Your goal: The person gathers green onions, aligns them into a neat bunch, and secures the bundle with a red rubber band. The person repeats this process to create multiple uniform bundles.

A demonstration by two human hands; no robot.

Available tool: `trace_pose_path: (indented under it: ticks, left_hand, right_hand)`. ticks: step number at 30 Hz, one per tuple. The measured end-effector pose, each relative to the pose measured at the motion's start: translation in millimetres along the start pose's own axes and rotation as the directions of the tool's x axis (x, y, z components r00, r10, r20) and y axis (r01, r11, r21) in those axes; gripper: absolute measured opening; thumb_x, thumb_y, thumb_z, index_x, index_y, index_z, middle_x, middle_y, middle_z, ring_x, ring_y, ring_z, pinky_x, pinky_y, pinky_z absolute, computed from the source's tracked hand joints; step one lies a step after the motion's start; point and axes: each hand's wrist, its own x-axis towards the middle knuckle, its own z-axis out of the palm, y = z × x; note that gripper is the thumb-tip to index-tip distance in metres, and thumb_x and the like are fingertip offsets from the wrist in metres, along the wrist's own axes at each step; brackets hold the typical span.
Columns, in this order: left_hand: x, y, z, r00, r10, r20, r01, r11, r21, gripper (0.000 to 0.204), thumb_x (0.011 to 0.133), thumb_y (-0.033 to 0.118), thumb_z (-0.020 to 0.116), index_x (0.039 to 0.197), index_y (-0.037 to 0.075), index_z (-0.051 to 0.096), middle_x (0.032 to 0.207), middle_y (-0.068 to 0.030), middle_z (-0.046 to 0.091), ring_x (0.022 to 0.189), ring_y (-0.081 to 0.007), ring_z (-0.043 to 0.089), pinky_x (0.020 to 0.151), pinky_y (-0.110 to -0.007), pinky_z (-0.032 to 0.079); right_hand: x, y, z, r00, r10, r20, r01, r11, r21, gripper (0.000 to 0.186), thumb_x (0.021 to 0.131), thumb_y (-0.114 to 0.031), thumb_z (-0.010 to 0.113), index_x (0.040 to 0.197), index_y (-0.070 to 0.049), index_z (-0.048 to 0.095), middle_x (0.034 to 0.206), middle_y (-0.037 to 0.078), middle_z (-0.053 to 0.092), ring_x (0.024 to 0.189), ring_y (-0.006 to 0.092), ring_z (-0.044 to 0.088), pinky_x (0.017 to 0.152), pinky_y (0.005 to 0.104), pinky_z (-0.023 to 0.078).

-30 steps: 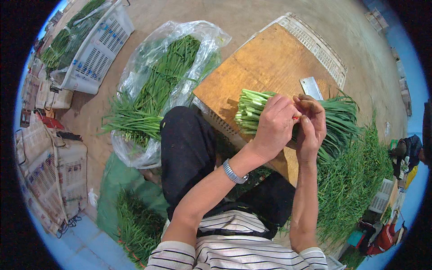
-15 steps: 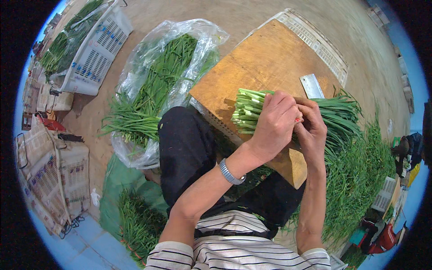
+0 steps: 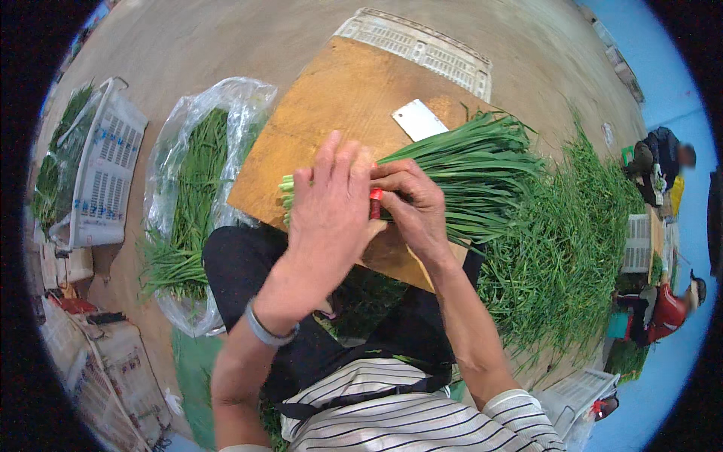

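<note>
Hands | left hand (image 3: 329,218) lies flat, fingers spread, over the cut ends of the chive bundle (image 3: 467,169); right hand (image 3: 410,203) grips the bundle, pinching a red band (image 3: 375,203) | bundle lies across the wooden board (image 3: 331,113), leaves pointing right | flat white blade (image 3: 419,120) on the board behind the bundle | bagged greens (image 3: 196,188) left of the board | loose greens pile (image 3: 565,241) right of it.

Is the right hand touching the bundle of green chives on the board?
Touching. The head view shows the right hand with fingers wrapped over the chive bundle.
</note>
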Motion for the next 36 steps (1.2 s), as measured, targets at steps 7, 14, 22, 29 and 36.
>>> trace_pose_path:
  ticks: [7,14,22,29,36]
  left_hand:
    - [10.8,-22.8,25.4,0.905,-0.054,0.423,-0.002,0.991,0.131,0.087,0.05,0.041,0.086,0.117,0.001,0.047,0.1,-0.0129,0.057,0.099,-0.0286,0.056,0.087,-0.043,0.038]
    - [6.9,-16.5,23.4,0.934,-0.005,0.358,-0.049,0.989,0.142,0.093,0.049,0.044,0.085,0.121,0.002,0.045,0.104,-0.0128,0.056,0.101,-0.0293,0.055,0.084,-0.043,0.039]
    - [18.8,-17.6,24.4,0.901,0.035,0.432,-0.106,0.984,0.141,0.08,0.05,0.05,0.084,0.109,0.006,0.051,0.093,-0.0089,0.058,0.094,-0.0256,0.06,0.082,-0.042,0.039]
    - [8.0,-19.2,33.6,0.929,0.085,0.36,-0.129,0.987,0.098,0.051,0.062,0.027,0.078,0.099,0.006,0.051,0.087,-0.0097,0.058,0.088,-0.0269,0.059,0.076,-0.042,0.04]
    - [5.5,-17.3,30.6,0.94,0.155,0.305,-0.201,0.972,0.124,0.05,0.061,0.024,0.077,0.1,0.005,0.051,0.087,-0.0091,0.057,0.088,-0.0268,0.057,0.075,-0.041,0.038]
  right_hand:
    - [-13.6,-0.1,4.4,0.992,0.116,-0.04,-0.105,0.97,0.221,0.007,0.076,0.006,0.062,0.08,0.002,0.065,0.092,0.008,0.064,0.085,0.0151,0.058,0.075,0.0265,0.048]
    - [-21.9,1.9,2.6,0.979,0.195,-0.054,-0.166,0.928,0.333,0.005,0.077,0.005,0.066,0.079,0.0,0.066,0.093,0.007,0.064,0.087,0.0138,0.058,0.076,0.0269,0.048]
    - [-25.5,5.4,4.1,0.983,0.157,-0.09,-0.105,0.901,0.422,0.006,0.078,0.005,0.064,0.077,0.0,0.065,0.092,0.007,0.064,0.084,0.0132,0.058,0.075,0.0268,0.048]
    - [-30.1,-10.7,-0.9,0.993,-0.086,-0.084,0.088,0.996,0.011,0.016,0.07,0.005,0.064,0.085,0.0,0.057,0.092,0.011,0.06,0.089,0.0271,0.058,0.077,0.0343,0.048]
    - [-7.3,-58.4,-23.5,0.927,-0.148,0.345,0.371,0.503,-0.781,0.025,0.071,-0.014,0.064,0.092,-0.003,0.058,0.083,0.011,0.059,0.082,0.0245,0.057,0.071,0.0345,0.041]
